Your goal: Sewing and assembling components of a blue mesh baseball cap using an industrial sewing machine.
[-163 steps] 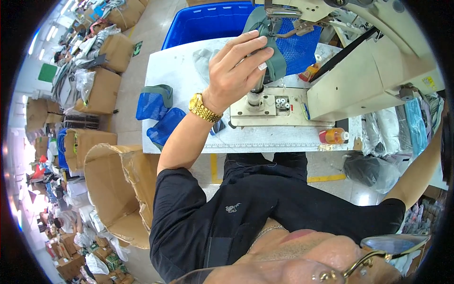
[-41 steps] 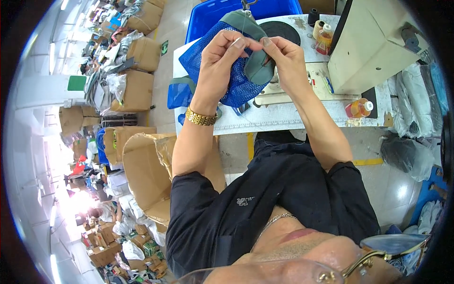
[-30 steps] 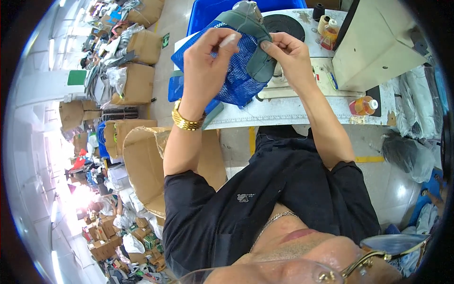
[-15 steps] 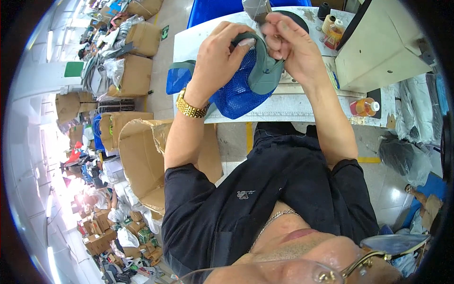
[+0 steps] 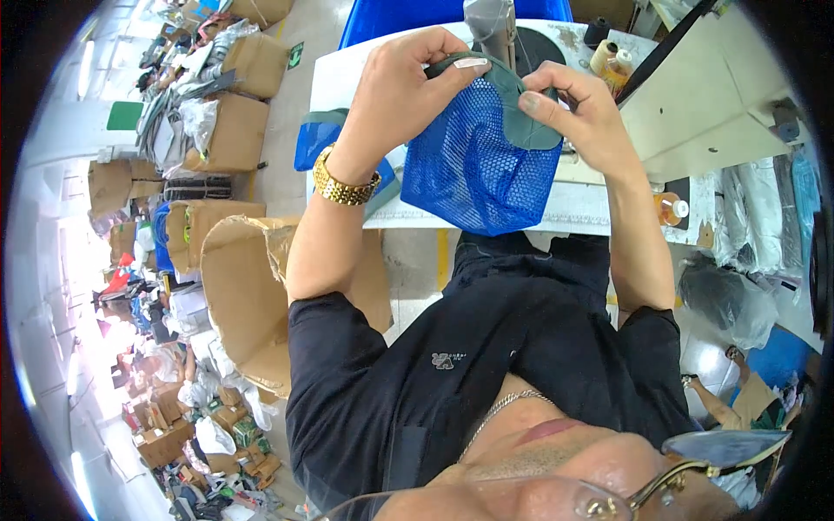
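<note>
A blue mesh bag (image 5: 478, 174) with a grey-green band (image 5: 524, 122) hangs from my hands over the front half of the work table. My left hand (image 5: 404, 95), with a gold watch at the wrist, pinches the band's upper left. My right hand (image 5: 582, 113) grips the band farther right between thumb and bent fingers. Just behind the band stands a metal post (image 5: 491, 35) of the sewing machine, with loose thread beside it. Some other blue and green pieces (image 5: 317, 143) lie at the table's left, partly behind my left arm.
The machine's cream body (image 5: 695, 122) fills the right, near thread cones (image 5: 604, 56) and bottles (image 5: 671, 208). Behind is a blue bin (image 5: 373, 17). An open carton (image 5: 243, 304) stands lower left, stacked cartons (image 5: 234, 69) beyond. Another person's arm (image 5: 712, 399) shows lower right.
The bag, held higher at the machine earlier, now hangs spread and lower, shifted right. My right hand has come in from the far right, and its lately loose fingers now grip the band.
</note>
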Tool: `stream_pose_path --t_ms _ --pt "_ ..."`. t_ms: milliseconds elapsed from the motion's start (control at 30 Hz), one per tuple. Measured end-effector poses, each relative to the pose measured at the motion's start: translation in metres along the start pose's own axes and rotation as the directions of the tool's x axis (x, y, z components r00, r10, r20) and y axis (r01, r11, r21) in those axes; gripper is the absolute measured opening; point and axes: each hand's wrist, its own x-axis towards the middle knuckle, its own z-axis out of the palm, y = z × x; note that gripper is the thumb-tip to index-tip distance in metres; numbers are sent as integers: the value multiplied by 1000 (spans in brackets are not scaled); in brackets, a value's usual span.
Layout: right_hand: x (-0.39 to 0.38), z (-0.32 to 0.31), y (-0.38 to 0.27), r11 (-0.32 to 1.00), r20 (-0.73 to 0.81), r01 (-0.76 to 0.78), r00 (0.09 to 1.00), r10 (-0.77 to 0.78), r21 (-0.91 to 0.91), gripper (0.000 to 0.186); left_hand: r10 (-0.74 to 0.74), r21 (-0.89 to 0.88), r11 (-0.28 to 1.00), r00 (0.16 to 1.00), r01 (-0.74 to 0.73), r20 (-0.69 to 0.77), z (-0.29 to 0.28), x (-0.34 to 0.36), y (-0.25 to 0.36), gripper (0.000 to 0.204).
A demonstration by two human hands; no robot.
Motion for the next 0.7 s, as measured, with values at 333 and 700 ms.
stream_pose_path --t_ms 333,700 --pt "72 -46 33 836 57 -217 974 219 504 12 -147 -446 882 988 154 50 0 80 -35 12" --pt "5 -6 -102 781 -11 219 960 -278 -585 24 -180 -426 904 945 49 -273 19 43 -29 18"
